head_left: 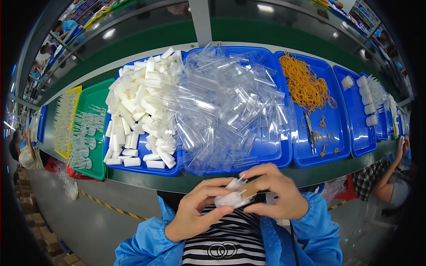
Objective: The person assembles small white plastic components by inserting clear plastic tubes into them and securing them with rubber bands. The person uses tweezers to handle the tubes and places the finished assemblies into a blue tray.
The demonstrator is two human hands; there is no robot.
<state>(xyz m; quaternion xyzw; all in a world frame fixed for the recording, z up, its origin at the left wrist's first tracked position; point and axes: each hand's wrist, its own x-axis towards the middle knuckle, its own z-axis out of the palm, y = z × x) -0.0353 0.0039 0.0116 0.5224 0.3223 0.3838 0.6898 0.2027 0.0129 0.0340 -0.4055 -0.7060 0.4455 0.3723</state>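
In front of my striped shirt, my left hand (193, 210) is closed around a white plastic piece (230, 200) with thin prongs sticking out toward the upper right. It looks like two such pieces side by side, but the fingers cover part of them. My right hand (282, 190) curls in from the other side, thumb and fingers meeting at the pronged end. Its fingers are somewhat blurred, and a tan patch between them cannot be made out clearly. Just beyond the hands lies a blue tray heaped with clear plastic sleeves (222, 106).
White foam-like cylinders (137, 102) fill the tray at left, beside a green tray (100, 146) and a yellow tray (72, 137) of pronged white parts. Rightward are orange rubber bands (306, 84), scissors (309, 133) and more white parts (366, 95). Other people sit at both sides.
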